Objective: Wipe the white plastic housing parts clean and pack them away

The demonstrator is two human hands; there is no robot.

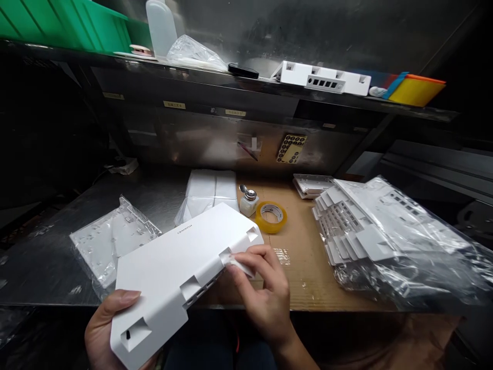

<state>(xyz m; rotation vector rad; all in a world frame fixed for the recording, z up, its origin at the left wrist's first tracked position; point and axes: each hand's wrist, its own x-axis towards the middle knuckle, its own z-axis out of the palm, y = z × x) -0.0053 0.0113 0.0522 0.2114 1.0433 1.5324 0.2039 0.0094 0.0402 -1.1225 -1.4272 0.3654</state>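
A white plastic housing marked HUAWEI is held up at a tilt over the front edge of the table. My left hand grips its lower left end, thumb on top and most fingers hidden beneath. With thumb and fingers closed, my right hand pinches a small white wad, which looks like a cloth or tissue. The wad presses against a recess along the housing's near edge. To the left lies a similar white part in a clear plastic bag.
Behind the housing are a stack of white sheets or bags, a pump bottle and a yellow tape roll. Bagged white housings are piled at the right. Overhead, a shelf carries a green bin and another housing.
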